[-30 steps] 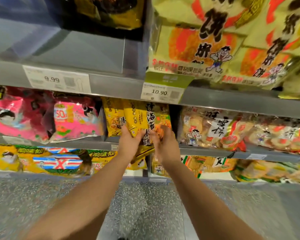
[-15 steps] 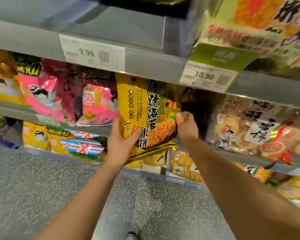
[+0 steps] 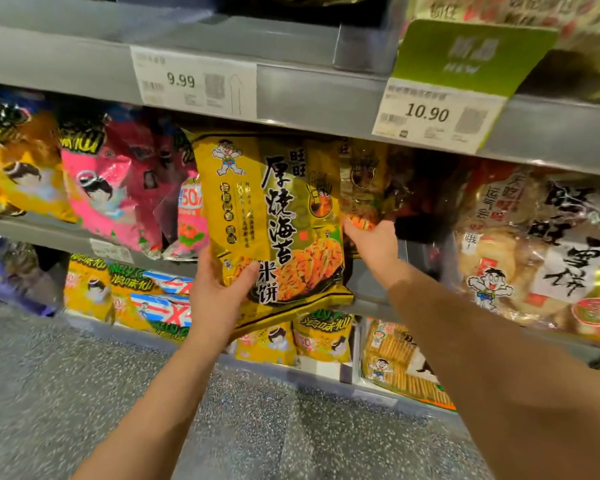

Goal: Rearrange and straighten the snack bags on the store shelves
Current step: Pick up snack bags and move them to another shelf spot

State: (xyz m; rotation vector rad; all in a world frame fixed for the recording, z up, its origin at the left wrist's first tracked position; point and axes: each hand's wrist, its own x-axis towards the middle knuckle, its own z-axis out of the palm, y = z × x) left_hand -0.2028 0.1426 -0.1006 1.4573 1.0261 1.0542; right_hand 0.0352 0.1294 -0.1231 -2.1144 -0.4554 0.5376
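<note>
Two hands grip glossy crinkled plastic: your left hand (image 3: 219, 299) pinches the flat yellow rice-cracker bag (image 3: 274, 223) at its seven o'clock corner before the middle shelf (image 3: 368, 285), your right hand (image 3: 374, 242) clasps the bag behind (image 3: 364, 188) at three o'clock.

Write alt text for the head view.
A left hand holds a yellow rice cracker bag upright at the middle grey metal shelf, while the right hand reaches behind it toward another yellow bag.

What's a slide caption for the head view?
Left hand holds a yellow snack bag; right hand reaches behind it.
</note>
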